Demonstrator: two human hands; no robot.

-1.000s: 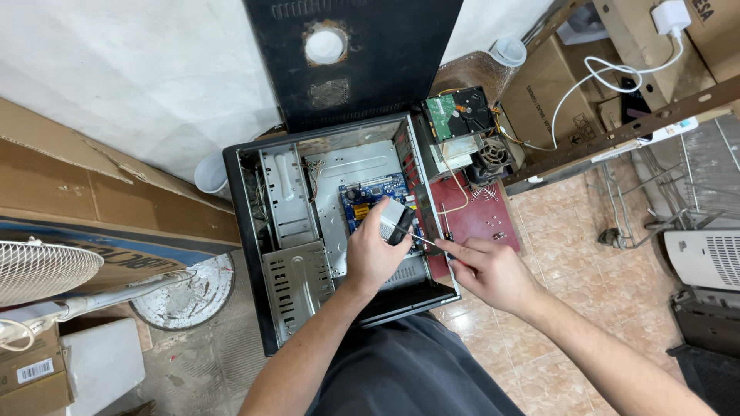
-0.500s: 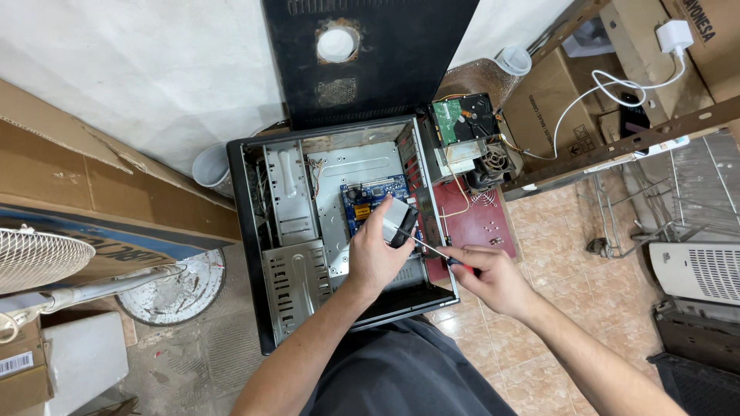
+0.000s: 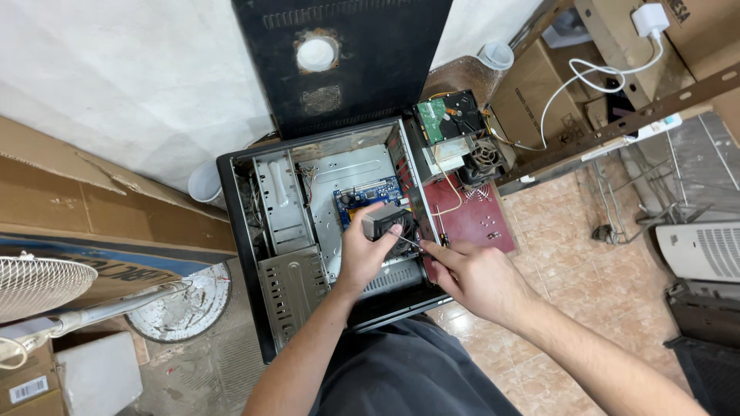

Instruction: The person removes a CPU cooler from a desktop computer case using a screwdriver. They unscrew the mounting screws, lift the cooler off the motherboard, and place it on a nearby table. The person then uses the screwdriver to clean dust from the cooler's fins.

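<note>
Since a moment ago little has shifted: both hands sit in the same spot over the open computer case (image 3: 254, 231), and only the view has drifted slightly, so the case lies a touch lower in the picture. The left hand (image 3: 362, 250) reaches down into the case and is wrapped around the cooler fan (image 3: 385, 223), fingers curled over its grey top, which steadies it above the blue circuit board (image 3: 362, 196). The right hand (image 3: 474, 277) comes in from the case's open side and pinches a thin screwdriver (image 3: 407, 241) between thumb and fingers, its shaft angled so the tip meets the fan's edge beside the left hand's fingers. The case lies flat on the floor with its side off, which puts the inside within reach from above; its black side panel (image 3: 347, 69) leans against the white wall. A hard drive (image 3: 447, 119) and a second small fan (image 3: 484, 156) rest just outside the case near a red board (image 3: 470, 219), and a white standing fan (image 3: 35, 289) sits well apart to the left.
</note>
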